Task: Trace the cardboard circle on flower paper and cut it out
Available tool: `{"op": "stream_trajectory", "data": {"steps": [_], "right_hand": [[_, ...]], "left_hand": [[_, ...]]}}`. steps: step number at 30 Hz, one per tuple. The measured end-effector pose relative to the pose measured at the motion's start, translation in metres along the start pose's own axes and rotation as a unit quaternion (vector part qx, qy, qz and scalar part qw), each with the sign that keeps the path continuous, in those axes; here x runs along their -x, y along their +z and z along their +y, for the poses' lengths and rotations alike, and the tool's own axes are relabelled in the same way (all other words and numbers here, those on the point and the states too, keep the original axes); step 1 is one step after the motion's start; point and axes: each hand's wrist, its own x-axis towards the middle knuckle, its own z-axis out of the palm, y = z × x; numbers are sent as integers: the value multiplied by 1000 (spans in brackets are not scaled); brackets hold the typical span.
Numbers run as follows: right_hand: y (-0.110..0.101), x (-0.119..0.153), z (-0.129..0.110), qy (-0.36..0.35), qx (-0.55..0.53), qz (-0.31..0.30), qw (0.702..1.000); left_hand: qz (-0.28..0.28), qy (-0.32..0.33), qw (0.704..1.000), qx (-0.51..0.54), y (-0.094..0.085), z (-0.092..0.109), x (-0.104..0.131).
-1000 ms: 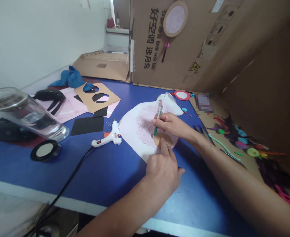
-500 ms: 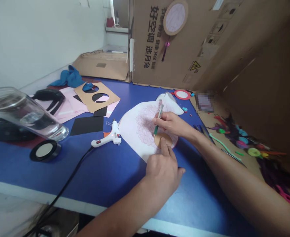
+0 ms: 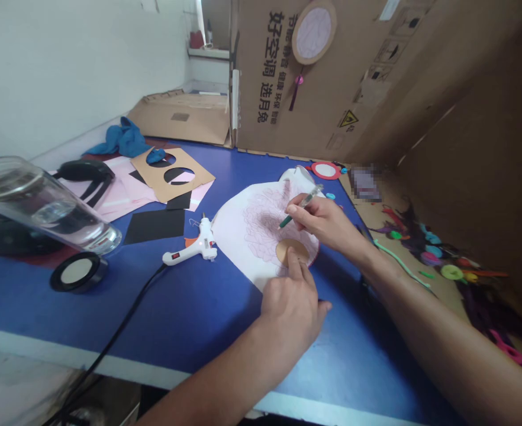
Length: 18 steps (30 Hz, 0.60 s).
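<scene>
A white sheet (image 3: 235, 220) printed with pale purple flower line work lies on the blue table. On its near right part sits a small tan cardboard disc (image 3: 283, 251). My left hand (image 3: 290, 310) presses the disc with its outstretched index finger, thumb out to the right. In my right hand (image 3: 321, 216) a pen (image 3: 286, 222) with a green grip section and clear barrel is pinched. The pen leans right, its tip above and slightly left of the disc; whether it touches the sheet I cannot tell.
A white glue gun (image 3: 194, 248) lies left of the sheet, its cord running off the near edge. Further left are a glass of water (image 3: 61, 213), a black tape roll (image 3: 77, 271) and cut cardboard (image 3: 176, 171). Colourful craft bits (image 3: 438, 254) lie at right.
My right hand has lifted slightly and moved right. The pen now tilts more, its tip away from the disc's edge. My left finger stays on the disc.
</scene>
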Motion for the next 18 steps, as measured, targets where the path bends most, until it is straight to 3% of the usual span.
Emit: {"op": "stream_trajectory", "data": {"steps": [4, 9, 18], "right_hand": [[-3, 44, -6, 1, 78, 25, 997], [-1, 89, -1, -60, 224, -33, 972], [8, 98, 13, -61, 310, -51, 948]], "left_hand": [[-3, 6, 1000, 10, 0, 0, 0], [17, -1, 1000, 16, -2, -1, 2], [26, 7, 1000, -2, -10, -2, 5]]}}
